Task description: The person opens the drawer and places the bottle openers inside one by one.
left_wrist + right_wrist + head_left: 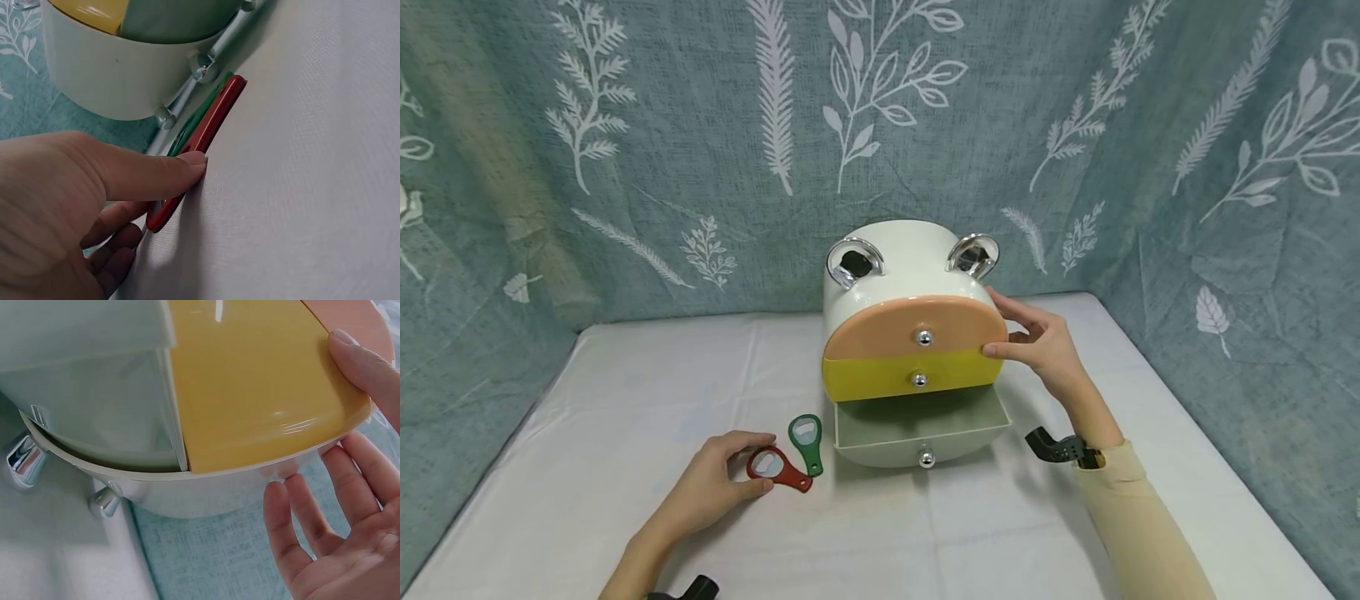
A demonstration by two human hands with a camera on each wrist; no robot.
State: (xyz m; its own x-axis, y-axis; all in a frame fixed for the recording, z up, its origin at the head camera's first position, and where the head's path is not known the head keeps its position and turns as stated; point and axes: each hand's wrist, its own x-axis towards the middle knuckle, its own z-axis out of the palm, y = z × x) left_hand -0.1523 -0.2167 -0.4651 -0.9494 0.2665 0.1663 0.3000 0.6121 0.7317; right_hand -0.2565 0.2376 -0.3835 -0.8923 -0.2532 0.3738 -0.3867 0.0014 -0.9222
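A small white drawer cabinet (898, 250) with chrome-ringed eyes stands on the table. Its lowest drawer, pale green (925, 442), is pulled out; the orange drawer (880, 329) and yellow drawer (868, 379) are pushed in. My right hand (1041, 342) holds the cabinet's right edge, thumb on the front, fingers along the side. To the left of the pulled-out drawer, my left hand (711, 483) pinches a red bottle opener (219, 115) by its wide end. A green bottle opener (808, 446) lies beside it, touching the red one's narrow end in the head view.
A white cloth (662, 367) covers the table. Blue-green curtains (700, 150) with white leaf prints hang behind and at both sides. Chrome feet (103, 503) lift the cabinet. Black wrist cameras (1056, 446) stick out from the wrists.
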